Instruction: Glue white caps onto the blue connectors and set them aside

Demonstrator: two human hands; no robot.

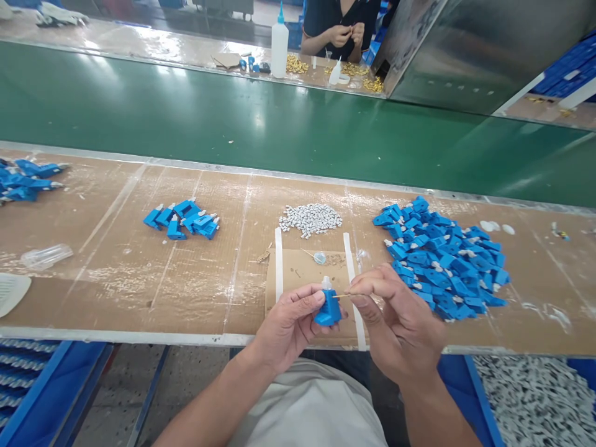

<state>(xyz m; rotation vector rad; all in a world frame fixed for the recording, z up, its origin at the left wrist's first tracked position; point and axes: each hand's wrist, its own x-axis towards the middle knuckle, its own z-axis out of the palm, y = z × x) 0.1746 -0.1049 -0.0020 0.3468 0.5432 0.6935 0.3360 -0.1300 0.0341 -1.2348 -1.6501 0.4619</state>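
My left hand [293,323] is closed around a small blue plastic part [328,312] with a whitish, translucent tip on top. Pinched between the thumb and fingers of my right hand [400,320] is a thin wooden toothpick [343,295], whose left end touches the side of the blue part. Both hands are over a cardboard sheet [307,267] fixed to the table with white tape strips. On that sheet lies a small round dab of clear bluish stuff [319,257] with another thin stick beside it. A pile of small grey-white pieces [311,218] sits just beyond.
A large heap of blue parts [447,261] lies right, a smaller group [182,218] left. Beyond the table runs a green conveyor belt [209,118]. Across it a co-worker's hands [347,34] work near a white bottle [279,49]. A bin of grey pieces [535,397] stands low right.
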